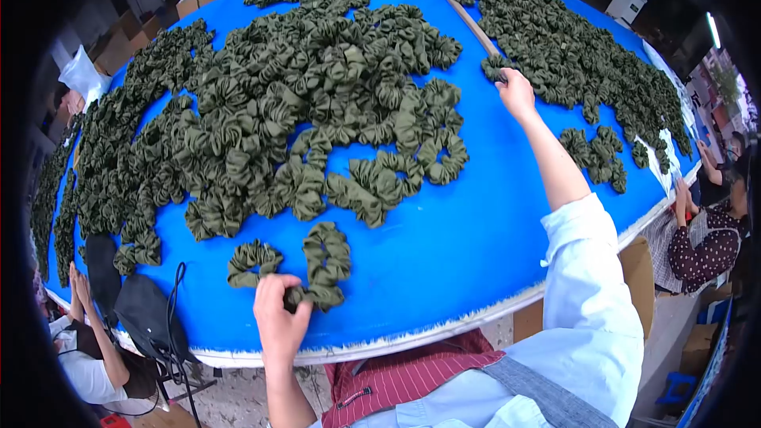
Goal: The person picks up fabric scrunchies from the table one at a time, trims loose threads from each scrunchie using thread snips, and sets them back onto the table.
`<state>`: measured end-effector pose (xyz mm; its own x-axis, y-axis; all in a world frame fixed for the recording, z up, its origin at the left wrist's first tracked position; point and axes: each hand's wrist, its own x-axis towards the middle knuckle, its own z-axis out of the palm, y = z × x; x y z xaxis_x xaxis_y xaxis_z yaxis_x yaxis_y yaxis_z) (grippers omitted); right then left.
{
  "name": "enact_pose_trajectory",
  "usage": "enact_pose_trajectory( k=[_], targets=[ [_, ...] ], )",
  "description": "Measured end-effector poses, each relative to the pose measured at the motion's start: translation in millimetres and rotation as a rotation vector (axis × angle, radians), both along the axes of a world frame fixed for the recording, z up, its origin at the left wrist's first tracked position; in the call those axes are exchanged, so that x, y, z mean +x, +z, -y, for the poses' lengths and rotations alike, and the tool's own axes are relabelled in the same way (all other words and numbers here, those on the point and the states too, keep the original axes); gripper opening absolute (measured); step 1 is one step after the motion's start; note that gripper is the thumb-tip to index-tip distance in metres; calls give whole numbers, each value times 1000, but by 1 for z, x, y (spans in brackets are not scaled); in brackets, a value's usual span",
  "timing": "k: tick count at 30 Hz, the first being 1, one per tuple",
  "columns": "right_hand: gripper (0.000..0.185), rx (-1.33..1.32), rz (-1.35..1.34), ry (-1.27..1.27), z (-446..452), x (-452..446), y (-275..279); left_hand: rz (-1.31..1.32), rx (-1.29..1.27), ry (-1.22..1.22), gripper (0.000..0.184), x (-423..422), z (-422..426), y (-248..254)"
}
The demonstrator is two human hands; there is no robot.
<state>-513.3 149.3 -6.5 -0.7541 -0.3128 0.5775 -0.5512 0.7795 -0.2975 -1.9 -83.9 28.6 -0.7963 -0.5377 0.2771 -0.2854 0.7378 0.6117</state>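
Scrunchie of dark green cloth reaches up and away from the fingers of the left hand: thumb and forefinger pinch narrowly on its near edge, bunched cloth between them. Whether one ring or two lie there, I cannot tell. Just beyond those fingertips, a little to the left, a loose ring lies on the blue table. Farther past them spreads a large heap of the same rings.

The right hand stretches well ahead, its fingers bent close together against a clump of green cloth; I cannot tell whether they grip it. A wooden strip runs away from those fingertips, with a second heap to its right. Nearer than the right fingers, and to their right, sits a small cluster.
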Motion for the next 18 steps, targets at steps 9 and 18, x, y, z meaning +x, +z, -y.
enact_pose_trajectory(
  k=[9, 18],
  targets=[
    [28, 352, 209, -97, 2, -97, -4, -4, 282, 11, 32, -11, 3, 0],
    [32, 0, 172, -101, -21, -45, 108, -82, 611, 221, 23, -14, -2, -8]
  ],
)
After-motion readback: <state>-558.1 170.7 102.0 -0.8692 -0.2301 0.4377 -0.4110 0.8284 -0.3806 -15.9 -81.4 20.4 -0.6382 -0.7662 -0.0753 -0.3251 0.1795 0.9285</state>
